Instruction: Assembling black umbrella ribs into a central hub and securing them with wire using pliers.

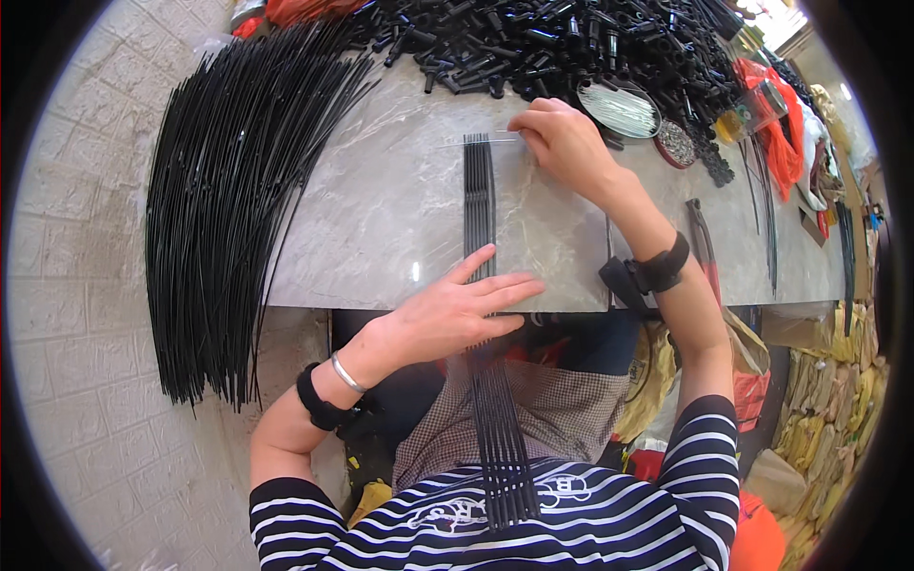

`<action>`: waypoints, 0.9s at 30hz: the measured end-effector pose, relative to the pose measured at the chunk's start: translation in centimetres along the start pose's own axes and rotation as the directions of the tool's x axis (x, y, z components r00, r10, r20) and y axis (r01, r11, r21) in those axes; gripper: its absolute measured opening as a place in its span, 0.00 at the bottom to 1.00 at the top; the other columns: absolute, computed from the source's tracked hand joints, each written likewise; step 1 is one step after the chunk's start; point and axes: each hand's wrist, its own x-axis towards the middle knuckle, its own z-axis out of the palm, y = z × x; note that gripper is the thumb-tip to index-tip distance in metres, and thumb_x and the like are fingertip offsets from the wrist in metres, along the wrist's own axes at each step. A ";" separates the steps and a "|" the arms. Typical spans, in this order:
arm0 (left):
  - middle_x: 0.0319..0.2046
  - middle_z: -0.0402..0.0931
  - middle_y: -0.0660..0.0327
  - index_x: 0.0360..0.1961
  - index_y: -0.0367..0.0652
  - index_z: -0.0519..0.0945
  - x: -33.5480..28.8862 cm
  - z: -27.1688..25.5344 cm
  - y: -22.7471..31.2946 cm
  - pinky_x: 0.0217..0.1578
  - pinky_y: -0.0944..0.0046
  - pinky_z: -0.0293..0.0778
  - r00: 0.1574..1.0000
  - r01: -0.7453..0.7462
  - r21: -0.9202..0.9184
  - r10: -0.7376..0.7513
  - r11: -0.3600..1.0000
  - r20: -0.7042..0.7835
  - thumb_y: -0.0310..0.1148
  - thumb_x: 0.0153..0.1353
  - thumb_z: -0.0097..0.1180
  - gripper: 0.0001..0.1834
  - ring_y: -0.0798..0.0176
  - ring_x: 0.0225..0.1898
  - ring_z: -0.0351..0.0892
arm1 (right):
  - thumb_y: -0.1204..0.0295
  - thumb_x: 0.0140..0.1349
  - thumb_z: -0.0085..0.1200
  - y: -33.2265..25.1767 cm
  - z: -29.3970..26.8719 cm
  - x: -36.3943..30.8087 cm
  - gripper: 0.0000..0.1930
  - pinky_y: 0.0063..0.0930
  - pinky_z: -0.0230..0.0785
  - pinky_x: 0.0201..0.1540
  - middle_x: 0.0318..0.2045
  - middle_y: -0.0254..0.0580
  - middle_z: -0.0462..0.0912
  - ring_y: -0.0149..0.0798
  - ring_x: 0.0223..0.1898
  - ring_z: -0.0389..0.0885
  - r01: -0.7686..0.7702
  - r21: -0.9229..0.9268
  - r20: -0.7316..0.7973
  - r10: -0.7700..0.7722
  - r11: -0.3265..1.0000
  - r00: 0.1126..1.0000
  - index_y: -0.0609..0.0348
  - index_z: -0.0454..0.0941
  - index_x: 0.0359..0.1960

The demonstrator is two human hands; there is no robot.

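Head view, left hand: I see the left hand [457,309] come in from the lower left, elbow bent, palm down across the set of black rods [479,219] near the table edge.
Left fingers: spread apart, pointing right and slightly away; I cannot tell how firmly they press.
Left wrist: silver bangle [348,372] ahead of a black wristband [322,400].
Head view, right hand: I see the right hand [562,141] beyond the left, forearm rising from the lower right and angled inward, wrist bent toward the rods' far end.
Right fingers: curled, with the tips pinching a thin wire [503,141] at its right end.
Right wrist: black wristband [664,265].
Thin wire: crosswise at the far end of the set of black rods; I cannot tell whether it passes over or between them.
Set of black rods: parallel, lengthwise before the person; far part on the stone-patterned table [381,228], near part past its edge, above the checked apron [566,404].
Table, left: large bundle of black rods [238,200], overhanging the edge.
Table, far side: heap of black tubular parts [533,43].
Table, right: dish of pale pins [619,109], near the right hand; red-handled tool [703,233], beside the right forearm.
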 end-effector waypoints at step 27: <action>0.64 0.64 0.63 0.37 0.51 0.82 0.0 0.2 -0.2 0.69 0.42 0.48 0.999 -0.004 -0.050 0.001 0.999 -0.049 0.29 0.46 0.59 0.14 0.65 0.65 0.63 | 0.74 0.59 0.51 -0.3 1.6 1.2 0.08 0.36 0.71 0.41 0.34 0.40 0.78 0.46 0.38 0.78 -0.002 -0.131 0.086 0.013 0.991 0.996 0.56 0.83 0.36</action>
